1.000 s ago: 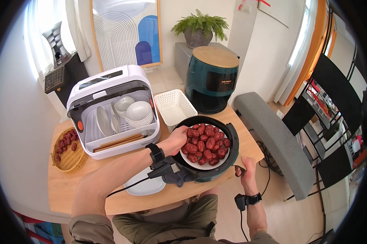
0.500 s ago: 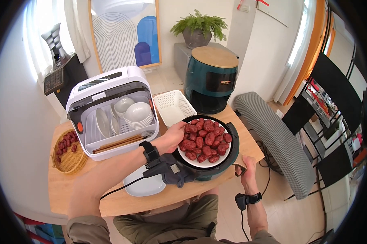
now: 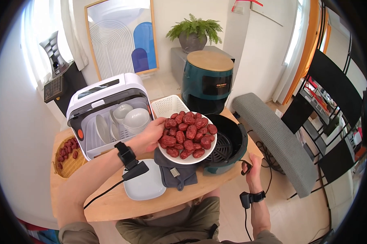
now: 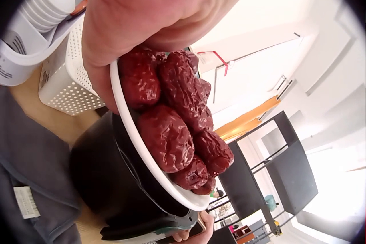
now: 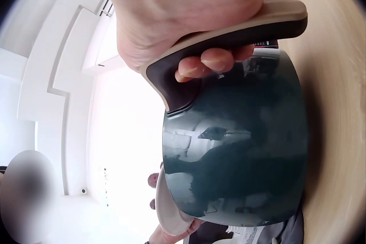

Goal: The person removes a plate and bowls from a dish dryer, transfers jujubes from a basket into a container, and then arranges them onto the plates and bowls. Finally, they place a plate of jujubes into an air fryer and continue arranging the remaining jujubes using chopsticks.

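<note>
My left hand [image 3: 146, 138] pinches the edge of a white plate [image 3: 183, 160] heaped with red dates [image 3: 191, 131]. In the head view the plate is up over a dark grey cloth [image 3: 176, 173] and the left rim of a black basket drawer [image 3: 232, 138]. The drawer's slotted bottom shows inside it. My right hand [image 3: 254, 167] grips the drawer's handle [image 3: 245, 166]; the right wrist view shows fingers curled under the handle [image 5: 229, 35], beside the dark green drawer front [image 5: 240, 141]. In the left wrist view the dates [image 4: 166, 138] fill the plate.
A teal air fryer [image 3: 208, 81] stands behind the drawer, with a white perforated basket [image 3: 167, 106] to its left. Further left are a dish box [image 3: 106, 95] holding bowls and plates, and a wicker tray [image 3: 71, 164] with dates. An empty pale plate [image 3: 145, 181] lies near the front edge.
My left hand has lifted the plate of dates out of the drawer and moved it left, uncovering the drawer's inside. My right hand has kept its grip on the handle.
</note>
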Tool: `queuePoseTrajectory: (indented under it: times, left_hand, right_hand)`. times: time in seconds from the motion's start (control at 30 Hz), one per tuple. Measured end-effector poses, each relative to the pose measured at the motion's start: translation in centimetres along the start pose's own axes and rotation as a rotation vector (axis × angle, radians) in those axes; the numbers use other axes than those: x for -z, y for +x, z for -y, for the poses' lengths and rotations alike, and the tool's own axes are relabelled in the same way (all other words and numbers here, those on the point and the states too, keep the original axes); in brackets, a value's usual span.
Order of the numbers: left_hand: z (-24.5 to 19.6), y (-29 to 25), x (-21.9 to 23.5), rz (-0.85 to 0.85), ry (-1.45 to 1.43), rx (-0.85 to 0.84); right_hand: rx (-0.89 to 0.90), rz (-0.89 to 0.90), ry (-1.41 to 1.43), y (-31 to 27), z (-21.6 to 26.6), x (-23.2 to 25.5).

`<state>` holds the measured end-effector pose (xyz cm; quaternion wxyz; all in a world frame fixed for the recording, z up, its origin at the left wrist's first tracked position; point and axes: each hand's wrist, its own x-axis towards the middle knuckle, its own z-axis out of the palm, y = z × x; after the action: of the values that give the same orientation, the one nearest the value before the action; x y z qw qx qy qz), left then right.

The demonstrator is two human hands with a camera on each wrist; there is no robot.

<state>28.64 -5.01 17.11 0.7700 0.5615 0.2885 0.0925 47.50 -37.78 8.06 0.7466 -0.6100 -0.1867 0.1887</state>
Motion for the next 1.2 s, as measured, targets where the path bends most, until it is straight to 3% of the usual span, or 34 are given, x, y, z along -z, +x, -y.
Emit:
queuePoseTrajectory:
  times: [0.17, 0.47, 1.2]
  left_hand:
    - [-0.7, -3.0, 1.0, -0.028, 0.010, 0.027]
    - [2.9, -5.2, 3.3, -0.035, 0.021, 0.098]
    - [6.2, -6.7, 4.9, -0.078, -0.027, 0.132]
  right_hand:
    - [0.029, -0.090, 0.061, 1.3, 0.5, 0.6]
    - [0.078, -0.158, 0.082, 6.0, 1.1, -0.1]
    - [0.118, -0.054, 0.054, 17.2, -2.3, -5.0]
